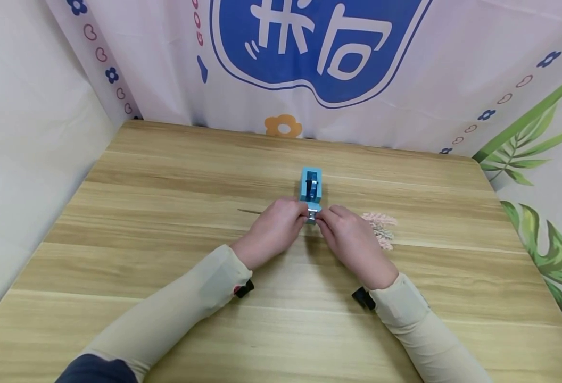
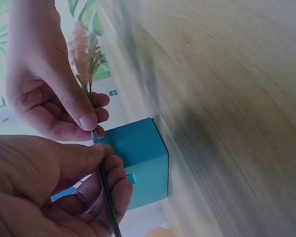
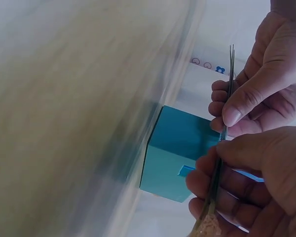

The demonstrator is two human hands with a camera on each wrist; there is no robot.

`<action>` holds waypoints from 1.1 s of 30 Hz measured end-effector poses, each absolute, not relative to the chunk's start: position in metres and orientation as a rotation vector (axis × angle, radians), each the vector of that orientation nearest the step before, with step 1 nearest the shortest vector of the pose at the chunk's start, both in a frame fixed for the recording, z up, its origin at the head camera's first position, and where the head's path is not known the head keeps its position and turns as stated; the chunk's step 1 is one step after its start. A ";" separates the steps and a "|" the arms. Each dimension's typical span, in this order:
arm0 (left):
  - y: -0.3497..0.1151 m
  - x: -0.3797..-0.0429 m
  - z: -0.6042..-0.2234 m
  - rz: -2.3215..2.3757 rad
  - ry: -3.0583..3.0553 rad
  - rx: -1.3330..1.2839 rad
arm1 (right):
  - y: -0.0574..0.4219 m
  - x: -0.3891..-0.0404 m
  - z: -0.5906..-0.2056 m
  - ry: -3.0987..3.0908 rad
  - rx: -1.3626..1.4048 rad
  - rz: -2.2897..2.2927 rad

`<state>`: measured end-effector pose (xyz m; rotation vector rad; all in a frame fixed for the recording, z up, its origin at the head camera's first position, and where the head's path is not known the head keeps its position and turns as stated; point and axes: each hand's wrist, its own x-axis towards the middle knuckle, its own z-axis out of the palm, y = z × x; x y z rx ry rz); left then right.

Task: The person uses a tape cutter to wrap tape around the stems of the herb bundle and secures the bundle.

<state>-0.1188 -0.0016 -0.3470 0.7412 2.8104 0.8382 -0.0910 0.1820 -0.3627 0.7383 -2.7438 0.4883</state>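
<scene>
A teal tape dispenser [image 1: 304,187] with a blue tape roll [image 1: 313,185] stands upright on the table. Just at its near end, both hands pinch a thin bunch of dried flower stems [image 2: 108,197]. My left hand [image 1: 273,230] grips the stems toward their bare ends, which stick out to the left. Close beside it, my right hand [image 1: 354,242] holds them nearer the fluffy pink and pale green heads [image 1: 379,229]. The fingertips almost meet in the left wrist view. Whether tape is round the stems, I cannot tell.
A wood-grain table [image 1: 166,175] lies under everything. Behind it hangs a white curtain [image 1: 166,64] with a blue emblem. To the right is a leaf-printed cloth [image 1: 559,255], and to the left a plain white one [image 1: 27,106].
</scene>
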 end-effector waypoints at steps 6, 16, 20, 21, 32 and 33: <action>-0.003 -0.120 -0.347 0.868 2.803 0.757 | 0.180 -0.092 -0.362 -2.778 0.699 0.535; -0.006 -0.121 -0.347 0.898 2.804 0.812 | 0.172 -0.096 -0.356 -2.878 0.546 0.716; -0.007 -0.122 -0.348 0.898 2.800 0.803 | 0.168 -0.099 -0.357 -2.897 0.480 0.796; -0.007 -0.122 -0.348 0.899 2.800 0.800 | 0.167 -0.099 -0.357 -2.901 0.465 0.812; -0.008 -0.123 -0.352 0.916 2.815 0.830 | 0.166 -0.104 -0.358 -2.911 0.388 0.988; -0.008 -0.123 -0.352 0.922 2.816 0.830 | 0.166 -0.105 -0.359 -2.908 0.389 0.993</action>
